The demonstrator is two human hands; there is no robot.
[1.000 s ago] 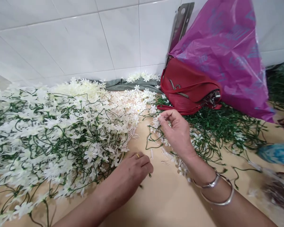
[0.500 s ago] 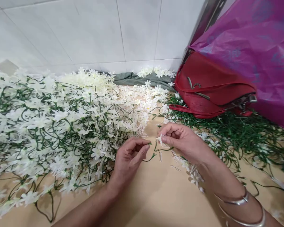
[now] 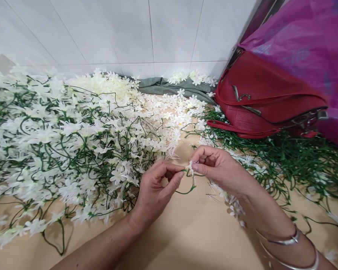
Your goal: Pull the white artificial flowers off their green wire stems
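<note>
Near the middle of the table, my left hand (image 3: pixel 159 183) pinches a thin green artificial stem (image 3: pixel 188 190) between thumb and forefinger. Part of the stem hangs below the fingers in a curve. Facing it, my right hand (image 3: pixel 218 167) pinches a small white artificial flower (image 3: pixel 190 167). The flower meets the green stem tip between my fingertips; how far the two are joined is too small to tell. Thin white stamen sticks (image 3: pixel 212 196) and loose white petals (image 3: pixel 234 206) lie just beneath my right hand.
A big heap of white flowers on green stems (image 3: pixel 73 150) fills the left. Loose blossoms (image 3: pixel 169 108) lie at the back by a grey cloth (image 3: pixel 169 87) and tiled wall. On the right are green stems (image 3: pixel 293 161), a red handbag (image 3: pixel 264 93) and a purple plastic bag (image 3: pixel 307 48).
My left hand has moved right, bringing the stem tip from a small gap to the white flower in my right hand. The view has shifted slightly.
</note>
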